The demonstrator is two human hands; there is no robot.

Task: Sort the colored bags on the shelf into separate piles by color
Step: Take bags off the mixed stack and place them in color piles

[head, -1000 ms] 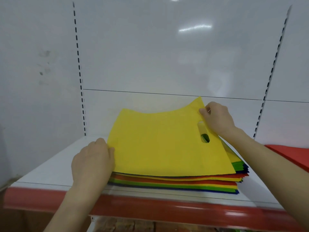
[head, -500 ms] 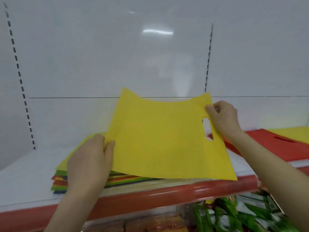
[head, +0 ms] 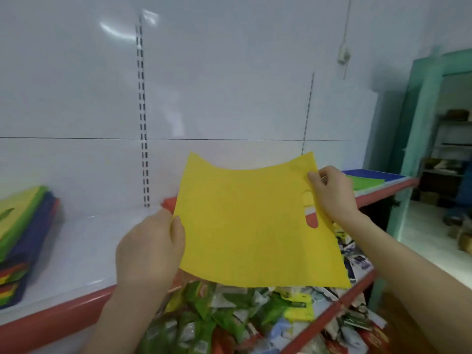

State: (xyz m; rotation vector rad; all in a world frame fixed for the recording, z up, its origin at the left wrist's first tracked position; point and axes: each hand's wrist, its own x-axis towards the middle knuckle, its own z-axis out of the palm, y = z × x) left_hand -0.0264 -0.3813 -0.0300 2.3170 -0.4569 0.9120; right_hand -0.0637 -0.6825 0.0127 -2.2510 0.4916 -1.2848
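Note:
I hold a flat yellow bag (head: pixel 250 223) in the air in front of the white shelf (head: pixel 84 249). My left hand (head: pixel 150 251) pinches its left edge. My right hand (head: pixel 332 192) pinches its right edge beside the handle cut-out. The mixed stack of coloured bags (head: pixel 23 241) lies at the far left of the shelf, blurred. A red bag's corner (head: pixel 169 201) peeks out behind the yellow one. A green bag (head: pixel 365 181) and a blue bag (head: pixel 375 174) lie far right on the shelf.
The shelf has a red front lip (head: pixel 51 320) and a white slotted back panel (head: pixel 143 111). Below it a lower shelf holds several loose snack packets (head: pixel 229 315). A teal door frame (head: pixel 419 139) stands at the right.
Both hands have carried the yellow bag to the right, away from the mixed stack, which now sits at the far left. The green and blue bags have come into view.

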